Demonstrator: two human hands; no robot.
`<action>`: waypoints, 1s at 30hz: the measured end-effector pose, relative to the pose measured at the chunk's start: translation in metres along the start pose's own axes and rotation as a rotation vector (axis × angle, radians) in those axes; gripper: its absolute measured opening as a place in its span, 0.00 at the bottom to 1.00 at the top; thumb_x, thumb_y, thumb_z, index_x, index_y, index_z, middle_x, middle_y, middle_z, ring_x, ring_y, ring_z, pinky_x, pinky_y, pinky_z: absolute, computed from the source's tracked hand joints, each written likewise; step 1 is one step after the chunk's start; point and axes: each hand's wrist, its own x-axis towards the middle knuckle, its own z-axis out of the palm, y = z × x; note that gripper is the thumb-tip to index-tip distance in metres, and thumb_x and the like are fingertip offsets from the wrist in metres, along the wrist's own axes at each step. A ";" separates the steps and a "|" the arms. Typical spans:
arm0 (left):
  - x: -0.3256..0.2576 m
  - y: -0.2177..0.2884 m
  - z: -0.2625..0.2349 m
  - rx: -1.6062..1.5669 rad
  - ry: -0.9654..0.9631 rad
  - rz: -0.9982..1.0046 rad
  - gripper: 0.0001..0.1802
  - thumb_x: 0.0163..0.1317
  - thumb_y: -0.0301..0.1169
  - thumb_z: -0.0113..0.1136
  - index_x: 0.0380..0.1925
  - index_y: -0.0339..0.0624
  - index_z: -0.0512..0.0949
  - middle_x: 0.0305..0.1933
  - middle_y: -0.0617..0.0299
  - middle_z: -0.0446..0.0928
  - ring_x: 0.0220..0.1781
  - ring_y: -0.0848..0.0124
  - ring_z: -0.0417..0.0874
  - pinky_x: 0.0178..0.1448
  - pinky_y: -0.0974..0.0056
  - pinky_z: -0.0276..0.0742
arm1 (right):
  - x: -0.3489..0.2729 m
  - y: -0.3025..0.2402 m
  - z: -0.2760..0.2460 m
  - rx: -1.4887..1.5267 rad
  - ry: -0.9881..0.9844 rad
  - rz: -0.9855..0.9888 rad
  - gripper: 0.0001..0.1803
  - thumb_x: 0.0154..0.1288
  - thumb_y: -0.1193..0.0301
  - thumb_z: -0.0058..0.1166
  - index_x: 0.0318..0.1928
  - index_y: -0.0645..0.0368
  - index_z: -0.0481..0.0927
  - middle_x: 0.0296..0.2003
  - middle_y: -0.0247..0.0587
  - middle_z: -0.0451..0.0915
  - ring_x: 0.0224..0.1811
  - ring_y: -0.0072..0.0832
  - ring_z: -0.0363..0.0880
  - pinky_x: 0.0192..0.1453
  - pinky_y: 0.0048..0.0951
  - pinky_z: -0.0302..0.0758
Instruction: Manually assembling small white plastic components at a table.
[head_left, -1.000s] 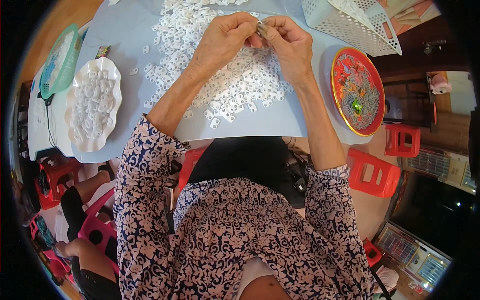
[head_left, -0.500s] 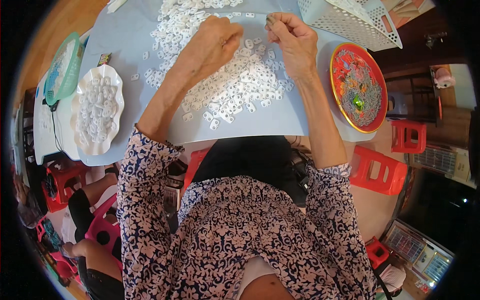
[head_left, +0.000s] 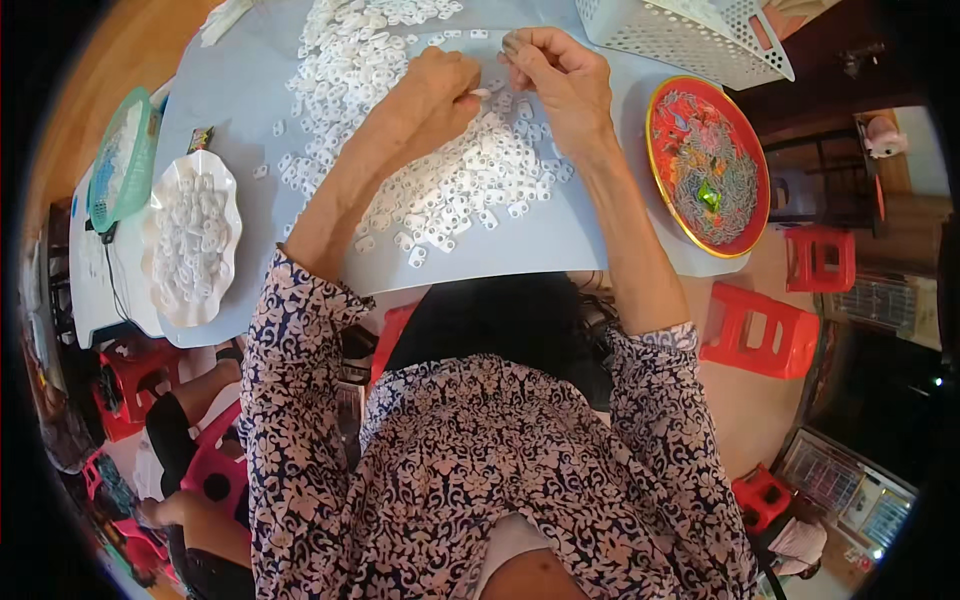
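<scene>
white dish (head_left: 192,240): far left on tabletop (head_left: 560,240), filled with white pieces
pile (head_left: 440,170): small white pieces, spread under both hands
left hand (head_left: 432,95): pinching one white piece (head_left: 481,93)
right hand (head_left: 558,75): fingers closed on something small, can't tell what; just beside left
red plate (head_left: 708,165): right edge

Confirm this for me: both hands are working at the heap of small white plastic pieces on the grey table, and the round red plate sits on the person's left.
One detail is off. In the head view the round red plate sits on the person's right, near the right hand, not the left. The rest holds: the left hand and right hand work at the heap of small white plastic pieces on the grey table.
</scene>
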 end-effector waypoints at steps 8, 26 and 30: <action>-0.003 0.001 -0.006 -0.625 0.096 -0.371 0.09 0.58 0.31 0.52 0.29 0.36 0.76 0.23 0.63 0.77 0.25 0.79 0.68 0.29 0.68 0.67 | -0.001 -0.002 0.002 0.121 -0.078 0.017 0.09 0.65 0.70 0.53 0.39 0.64 0.79 0.33 0.38 0.81 0.30 0.16 0.75 0.35 0.20 0.74; -0.002 0.005 -0.011 -1.217 0.270 -0.540 0.10 0.61 0.32 0.55 0.32 0.36 0.79 0.30 0.63 0.77 0.34 0.76 0.75 0.43 0.70 0.70 | -0.005 0.002 0.009 -0.054 -0.175 -0.095 0.09 0.58 0.80 0.56 0.40 0.66 0.77 0.27 0.34 0.80 0.26 0.15 0.74 0.31 0.17 0.72; -0.002 0.004 -0.010 -1.211 0.224 -0.527 0.10 0.60 0.33 0.56 0.32 0.37 0.79 0.30 0.63 0.77 0.35 0.76 0.75 0.43 0.70 0.71 | -0.005 0.002 0.010 -0.078 -0.151 -0.109 0.11 0.57 0.80 0.56 0.42 0.65 0.75 0.28 0.34 0.80 0.26 0.15 0.74 0.31 0.17 0.72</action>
